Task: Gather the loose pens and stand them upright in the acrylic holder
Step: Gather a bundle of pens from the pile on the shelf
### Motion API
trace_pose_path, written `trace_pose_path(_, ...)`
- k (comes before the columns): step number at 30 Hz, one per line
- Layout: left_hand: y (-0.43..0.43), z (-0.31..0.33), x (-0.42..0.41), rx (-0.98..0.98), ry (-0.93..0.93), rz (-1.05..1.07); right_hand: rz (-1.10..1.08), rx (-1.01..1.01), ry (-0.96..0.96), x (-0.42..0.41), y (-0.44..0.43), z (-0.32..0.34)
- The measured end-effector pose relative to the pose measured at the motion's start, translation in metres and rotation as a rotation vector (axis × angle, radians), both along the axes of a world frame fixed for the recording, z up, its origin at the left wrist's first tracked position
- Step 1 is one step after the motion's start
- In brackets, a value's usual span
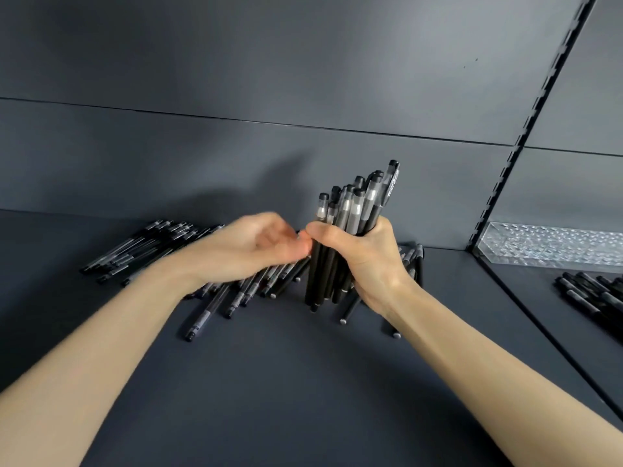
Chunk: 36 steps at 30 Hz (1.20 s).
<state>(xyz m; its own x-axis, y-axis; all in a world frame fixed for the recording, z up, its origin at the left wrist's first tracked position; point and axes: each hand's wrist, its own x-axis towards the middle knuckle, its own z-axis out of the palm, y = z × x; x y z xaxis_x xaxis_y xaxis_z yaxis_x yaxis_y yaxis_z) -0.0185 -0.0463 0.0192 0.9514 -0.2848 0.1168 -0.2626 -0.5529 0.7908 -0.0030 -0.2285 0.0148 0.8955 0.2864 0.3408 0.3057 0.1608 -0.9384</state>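
We hold a bundle [347, 237] of black pens upright in our right hand [367, 261], caps up, lower ends just above or on the dark surface [286, 382] — we cannot tell which. The right fingers are wrapped tight around the middle of the bundle, thumb across the front. Our left hand [256, 246] is blurred, just beside the bundle; its fingers [296, 246] are curled and nearly touching the right thumb, and whether they pinch a pen we cannot tell.

More loose pens [236, 291] lie fanned under the left wrist, with another heap [145, 246] further left against the back wall [236, 156]. A few lie behind the right wrist. The holder [553, 246] sits well apart on the right, past a slotted upright [526, 129], with another pile [593, 294] in front of it.

The pens look light, stiff and smooth, so a bundle like this will likely slide and splay at the ends — some bottoms are already uneven. We judge mid-barrel is the place to grip, squeezing evenly, and tapping the ends level on the surface before carrying. For the holder's small holes, single pens pinched near the cap should feed best.
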Motion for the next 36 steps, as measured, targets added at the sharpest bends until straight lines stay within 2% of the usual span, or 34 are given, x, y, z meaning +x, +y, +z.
trace_pose_path(2, -0.006, 0.003, -0.003, -0.203, -0.055, -0.013, 0.025, -0.037, -0.062, -0.003, 0.005, -0.006)
trace_pose_path(4, -0.017, 0.003, -0.003, -0.322, -0.098, -0.018, 0.047, -0.086, -0.059, -0.005, 0.009, -0.018)
trace_pose_path(9, -0.035, 0.009, -0.001, -0.379, -0.061, -0.094, 0.105, -0.294, 0.007, -0.003, 0.011, -0.037)
trace_pose_path(13, -0.040, 0.011, 0.003, -0.424, -0.045, -0.117, 0.171, -0.370, -0.014, 0.000, 0.011, -0.033)
trace_pose_path(20, -0.052, 0.031, 0.008, -0.573, -0.026, -0.109, 0.297, -0.243, 0.079, -0.013, 0.000, -0.007)
trace_pose_path(25, -0.097, 0.036, 0.004, -0.681, 0.057, -0.036, 0.144, -0.085, 0.146, -0.032, -0.035, -0.005)
trace_pose_path(28, -0.137, 0.035, 0.000, -0.695, 0.078, -0.043, 0.046, -0.046, 0.131, -0.045, -0.074, -0.009)
trace_pose_path(36, -0.292, 0.015, -0.033, -0.764, 0.186, -0.123, -0.044, -0.136, 0.133, -0.089, -0.231, -0.021)
